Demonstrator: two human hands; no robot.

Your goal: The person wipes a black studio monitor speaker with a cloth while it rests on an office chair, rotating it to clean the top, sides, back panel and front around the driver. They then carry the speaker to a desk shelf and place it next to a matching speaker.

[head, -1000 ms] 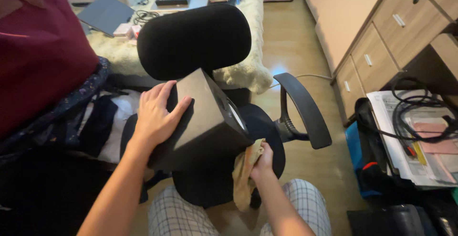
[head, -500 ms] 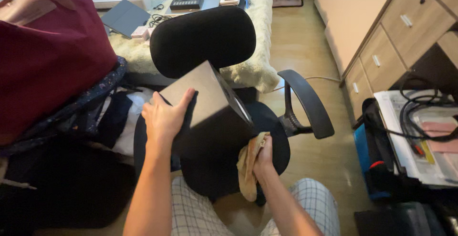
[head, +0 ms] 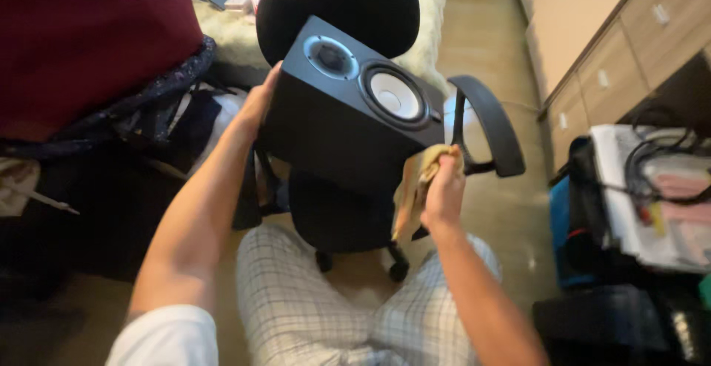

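Black speaker (head: 348, 107): now tipped up over the office chair (head: 348, 3), cones facing the camera (earlier only its plain side showed). Left hand (head: 259, 103) grips its left edge, fingers behind. Right hand (head: 444, 188), raised, clenches a tan cloth (head: 415, 185) against the speaker's near right corner.

Matt black speaker (head: 344, 114) (glossy white cone), soft tan cloth (head: 416, 181), wood-look drawers (head: 629, 48).

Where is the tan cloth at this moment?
In the head view, right of centre, the tan cloth is bunched in the right hand, pressed against the lower right edge of the black box-shaped speaker.
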